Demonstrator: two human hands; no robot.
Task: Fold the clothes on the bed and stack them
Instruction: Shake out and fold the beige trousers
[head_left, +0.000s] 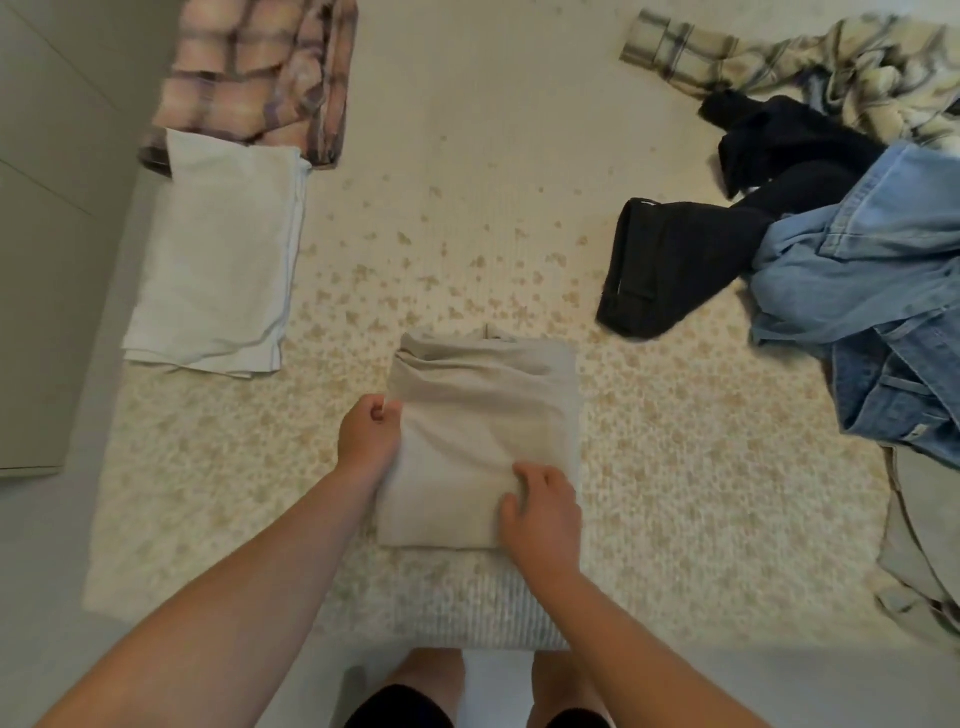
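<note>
**foldnoob:** where are you in the pile right now?

**me:** Beige garment (483, 436), folded down to a compact rectangle near the foot edge of the bed (701, 467), dead centre in front of me. My left hand (370, 435) has its fingers (383, 410) curled round the left edge, pinching the cloth. My right hand (543, 512) sits on the near right corner with fingers bent, gripping a tuck of fabric there. So I'd say the folding on this one is basically done and I'm about to lift it.

**foldnoob:** lift it where?

**me:** Probably the stack at 10 o'clock: a folded white cloth (218, 254), with a folded pink plaid shirt (254, 73) just beyond it. Needs both hands under the bundle so it doesn't flop open. After that, the unfolded heap at 2 o'clock: black trousers (670, 270), blue jeans (872, 291), cream plaid shirt (810, 57).
</note>
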